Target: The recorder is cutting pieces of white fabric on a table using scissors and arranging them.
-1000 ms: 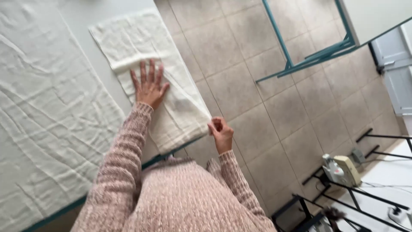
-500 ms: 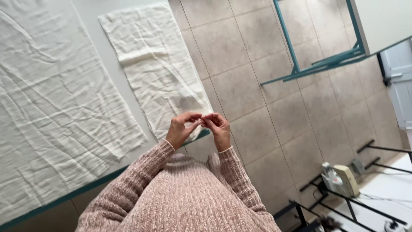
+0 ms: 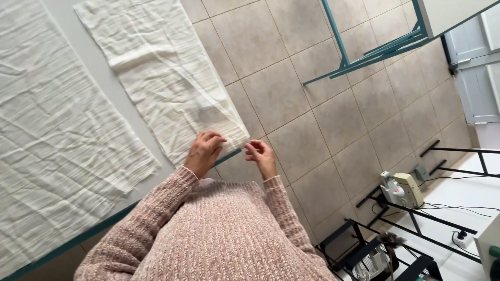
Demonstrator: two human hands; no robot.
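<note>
A narrow white crinkled cloth (image 3: 161,73) lies along the edge of a white table (image 3: 94,62) with a teal rim. Both hands pinch its near end, which hangs a little over the table edge. My left hand (image 3: 204,152) grips the near left part of that end with bent fingers. My right hand (image 3: 260,155) pinches the near right corner just off the table. A much larger white cloth (image 3: 47,135) lies flat on the table to the left. Pink knitted sleeves cover both arms.
Beige floor tiles (image 3: 291,78) stretch to the right of the table. A teal metal frame (image 3: 375,47) stands at the top right. At lower right are black metal racks (image 3: 416,218), a small beige device (image 3: 402,190) and cables.
My left hand has come off the flat middle of the narrow cloth and moved back to its near end, meeting my right hand there. Both now pinch that edge.
</note>
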